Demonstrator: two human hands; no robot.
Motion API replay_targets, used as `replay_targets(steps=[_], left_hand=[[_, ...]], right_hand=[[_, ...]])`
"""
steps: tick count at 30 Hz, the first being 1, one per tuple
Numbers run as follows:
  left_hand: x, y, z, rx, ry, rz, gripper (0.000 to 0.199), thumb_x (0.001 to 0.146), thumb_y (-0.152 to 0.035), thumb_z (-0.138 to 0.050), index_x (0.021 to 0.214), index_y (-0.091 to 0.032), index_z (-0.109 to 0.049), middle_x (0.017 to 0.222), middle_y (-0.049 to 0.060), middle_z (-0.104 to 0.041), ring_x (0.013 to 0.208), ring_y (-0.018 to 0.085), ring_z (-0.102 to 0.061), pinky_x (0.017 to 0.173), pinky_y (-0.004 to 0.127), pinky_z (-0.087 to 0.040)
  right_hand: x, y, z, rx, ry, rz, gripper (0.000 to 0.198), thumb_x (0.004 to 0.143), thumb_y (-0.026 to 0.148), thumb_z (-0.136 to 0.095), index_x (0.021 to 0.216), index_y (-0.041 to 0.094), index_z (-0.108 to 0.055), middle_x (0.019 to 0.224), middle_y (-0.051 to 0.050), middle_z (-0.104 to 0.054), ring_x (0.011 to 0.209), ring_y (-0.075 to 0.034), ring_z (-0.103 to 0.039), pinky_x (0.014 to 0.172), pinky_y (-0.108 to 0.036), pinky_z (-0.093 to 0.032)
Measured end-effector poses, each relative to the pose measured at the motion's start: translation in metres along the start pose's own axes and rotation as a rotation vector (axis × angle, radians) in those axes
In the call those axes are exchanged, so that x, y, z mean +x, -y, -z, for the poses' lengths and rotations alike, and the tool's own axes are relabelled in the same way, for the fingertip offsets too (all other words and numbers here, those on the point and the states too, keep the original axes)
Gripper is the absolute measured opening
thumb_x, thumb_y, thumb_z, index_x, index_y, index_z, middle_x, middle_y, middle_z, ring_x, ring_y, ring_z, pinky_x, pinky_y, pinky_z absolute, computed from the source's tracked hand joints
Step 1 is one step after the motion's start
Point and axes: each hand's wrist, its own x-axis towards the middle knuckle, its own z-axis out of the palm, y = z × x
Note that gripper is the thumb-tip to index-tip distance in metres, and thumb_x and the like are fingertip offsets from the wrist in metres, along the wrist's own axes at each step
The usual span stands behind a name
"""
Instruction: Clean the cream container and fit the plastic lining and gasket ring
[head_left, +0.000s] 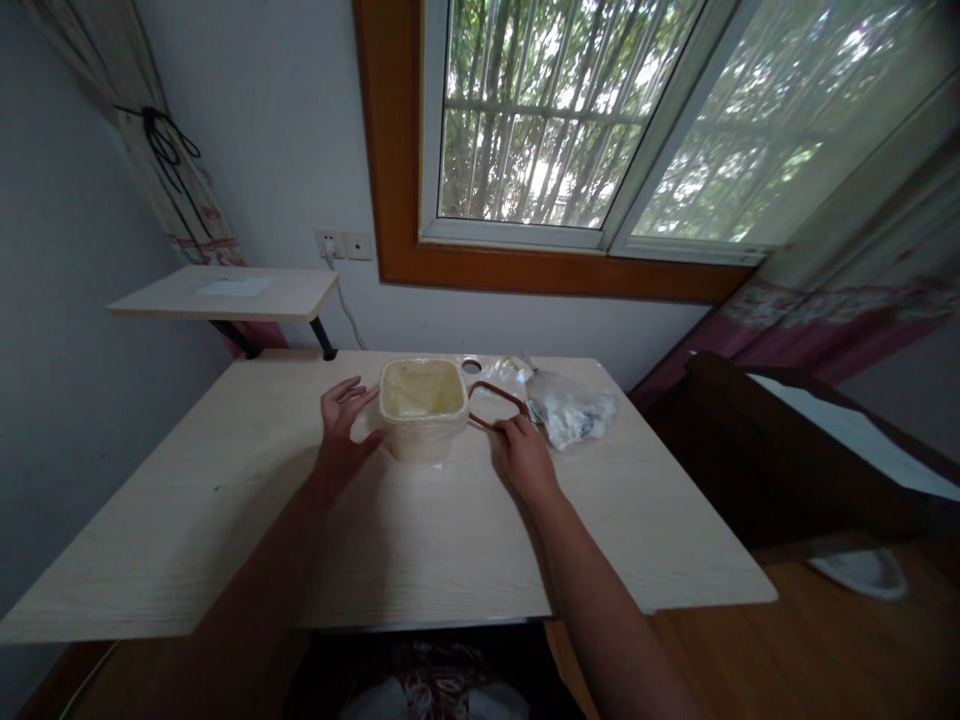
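A cream-coloured square container (424, 437) with rounded corners stands upright on the table, its open top facing up; something thin and clear seems to line it. My left hand (346, 425) is just left of it, fingers spread, thumb close to its side; whether it touches I cannot tell. To the right of the container, my right hand (525, 455) pinches the near edge of a thin brown rounded frame (498, 388), which is tilted. Just beyond that hand lies a crumpled clear plastic bag (574, 408) with whitish contents that I cannot make out.
The pale wooden table (450, 540) has a round cable hole (472, 366) near its back edge. A small raised shelf (225, 290) with a paper label stands at the back left. Behind are wall sockets (343, 245) and a window. A dark piece of furniture (720, 450) stands at right.
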Motion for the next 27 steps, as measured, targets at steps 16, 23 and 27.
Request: replay_targets(steps=[16,23,27], left_hand=[[0.018,-0.003,-0.012,-0.085,0.155,-0.084,0.024,0.09,-0.043,-0.068,0.103,-0.025,-0.06,0.146,0.01,-0.038,0.143,0.028,-0.041,0.117,0.056,-0.041],[0.019,-0.008,-0.016,-0.036,0.169,-0.074,0.043,0.086,-0.046,-0.072,0.119,-0.025,-0.056,0.146,0.014,-0.04,0.142,0.031,-0.041,0.114,0.058,-0.042],[0.019,-0.009,-0.012,-0.068,0.176,-0.06,0.069,0.082,-0.05,-0.075,0.14,-0.027,-0.045,0.148,0.017,-0.038,0.143,0.033,-0.038,0.113,0.057,-0.043]], right_hand=[[0.002,-0.004,0.0,0.23,-0.221,-0.056,0.023,0.099,0.026,-0.047,0.11,0.021,-0.067,0.103,-0.01,-0.061,0.103,-0.027,-0.058,0.093,-0.044,-0.05],[0.007,0.002,0.014,0.264,-0.295,-0.036,0.024,0.1,0.028,-0.047,0.109,0.022,-0.068,0.104,-0.011,-0.062,0.103,-0.027,-0.056,0.093,-0.044,-0.047],[0.015,0.014,0.03,0.251,-0.311,0.019,0.023,0.1,0.03,-0.048,0.11,0.024,-0.068,0.104,-0.009,-0.063,0.103,-0.027,-0.056,0.093,-0.044,-0.046]])
